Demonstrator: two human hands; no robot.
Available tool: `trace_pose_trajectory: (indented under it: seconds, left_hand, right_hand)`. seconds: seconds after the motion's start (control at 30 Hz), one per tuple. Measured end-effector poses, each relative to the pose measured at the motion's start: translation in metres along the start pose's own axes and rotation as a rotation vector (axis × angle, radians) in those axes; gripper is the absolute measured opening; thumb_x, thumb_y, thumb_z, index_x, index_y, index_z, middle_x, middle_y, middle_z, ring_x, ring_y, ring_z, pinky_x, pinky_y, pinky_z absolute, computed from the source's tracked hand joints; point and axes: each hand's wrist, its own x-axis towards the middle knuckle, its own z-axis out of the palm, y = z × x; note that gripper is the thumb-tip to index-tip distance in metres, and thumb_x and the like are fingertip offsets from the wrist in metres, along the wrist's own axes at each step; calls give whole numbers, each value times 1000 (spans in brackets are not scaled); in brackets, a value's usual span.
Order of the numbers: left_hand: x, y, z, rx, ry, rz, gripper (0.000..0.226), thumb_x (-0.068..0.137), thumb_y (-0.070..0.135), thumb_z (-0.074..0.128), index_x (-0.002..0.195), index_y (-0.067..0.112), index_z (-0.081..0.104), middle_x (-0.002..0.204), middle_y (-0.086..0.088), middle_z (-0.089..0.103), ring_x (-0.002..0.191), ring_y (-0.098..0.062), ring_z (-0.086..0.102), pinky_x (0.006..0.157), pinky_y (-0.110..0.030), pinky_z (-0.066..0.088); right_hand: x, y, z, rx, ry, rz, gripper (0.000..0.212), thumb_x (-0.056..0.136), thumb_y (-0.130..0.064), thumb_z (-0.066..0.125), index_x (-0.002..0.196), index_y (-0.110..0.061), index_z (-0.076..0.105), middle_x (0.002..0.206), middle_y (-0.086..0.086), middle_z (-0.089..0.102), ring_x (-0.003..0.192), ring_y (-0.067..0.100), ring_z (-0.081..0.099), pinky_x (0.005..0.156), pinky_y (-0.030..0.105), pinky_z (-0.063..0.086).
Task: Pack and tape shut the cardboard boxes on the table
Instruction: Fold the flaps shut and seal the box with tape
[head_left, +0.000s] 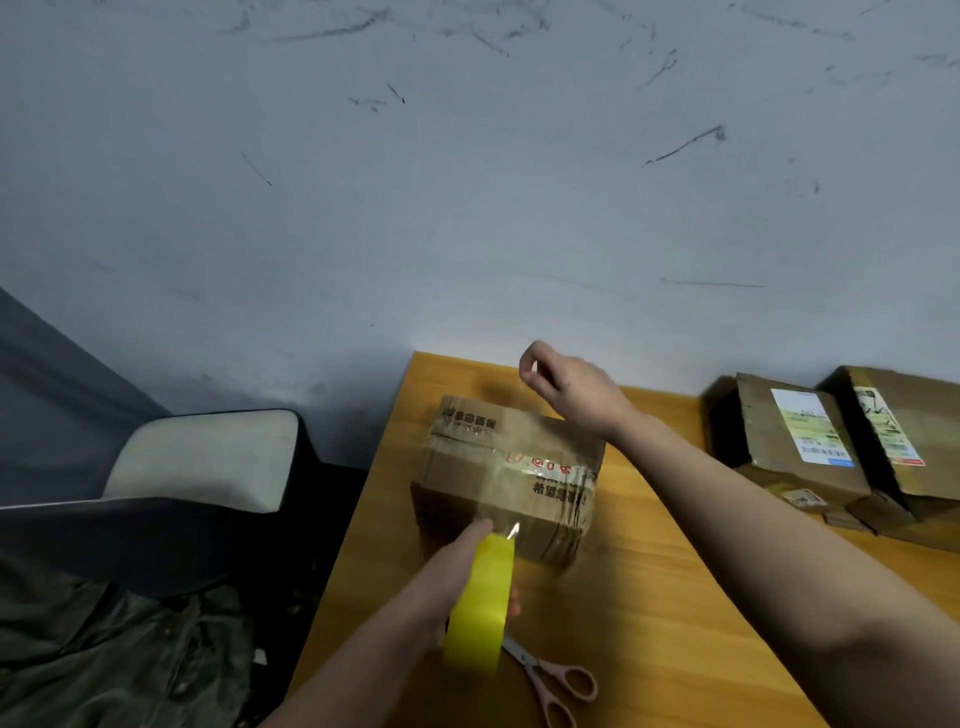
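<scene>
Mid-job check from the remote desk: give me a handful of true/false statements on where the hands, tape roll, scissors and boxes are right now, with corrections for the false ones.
1. The left hand grips the yellow tape roll. True.
2. The right hand holds the scissors. False: the pink-handled scissors lie on the table, and the right hand pinches the pulled-out tape end above the far side of the box.
3. The box being taped has its flaps closed. True.
4. The other boxes are stacked at the left of the table. False: they sit at the right, against the wall.
5. The scissors lie on top of the box. False: they lie on the table near the tape roll.
</scene>
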Motion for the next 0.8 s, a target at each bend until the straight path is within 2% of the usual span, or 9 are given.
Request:
trace_pose_trajectory:
  seconds: [0.17, 0.37, 0.47, 0.5, 0.63, 0.73, 0.8]
  left_hand:
    - [18, 5, 7, -16, 52, -46, 59, 99, 49, 37, 92, -2, 66, 65, -12, 69, 62, -22, 69, 63, -29, 55]
    - [27, 14, 6, -18, 71, -77, 64, 100, 50, 35, 82, -2, 70, 66, -13, 70, 59, -21, 68, 58, -25, 54]
    - [31, 16, 6, -7, 85, -83, 72, 100, 50, 34, 62, 3, 74, 66, -14, 70, 60, -21, 67, 61, -25, 53]
    - [33, 17, 6, 5, 90, -84, 72, 100, 50, 34, 62, 3, 74, 66, -14, 70, 59, -21, 67, 59, -24, 53]
    - [39, 18, 4, 34, 107, -106, 63, 100, 49, 33, 87, 0, 69, 65, -12, 70, 58, -18, 68, 53, -22, 51]
    - [45, 18, 2, 46, 109, -104, 63, 101, 49, 32, 87, 0, 69, 66, -12, 70, 59, -18, 68, 55, -22, 51]
    - [47, 17, 1, 54, 109, -99, 64, 100, 49, 32, 82, 0, 70, 66, -12, 70, 59, -19, 67, 56, -22, 51]
  right_hand:
    - [17, 21, 20, -124, -115, -42, 14, 102, -32, 40, 110, -23, 48, 102, -1, 65, 89, 25, 59, 66, 31, 32]
    - [33, 30, 33, -81, -107, -67, 18, 102, -29, 42, 114, -20, 51, 102, -4, 64, 91, 23, 60, 64, 29, 30]
    - [38, 35, 38, -82, -124, -67, 20, 101, -29, 42, 116, -19, 52, 105, -1, 66, 92, 24, 60, 65, 29, 31]
    - [39, 38, 40, -78, -131, -60, 20, 101, -29, 43, 116, -19, 52, 105, 0, 66, 92, 24, 59, 64, 30, 31]
    - [40, 48, 53, 14, -188, 9, 16, 99, -27, 47, 111, -18, 53, 97, 4, 64, 86, 26, 58, 65, 33, 38]
    - [44, 52, 61, 164, -242, 72, 15, 97, -21, 53, 108, -13, 57, 90, 2, 57, 83, 21, 53, 66, 30, 38]
    - [49, 55, 64, 294, -335, 159, 15, 95, -18, 57, 108, -10, 60, 93, 0, 55, 88, 17, 51, 65, 23, 37]
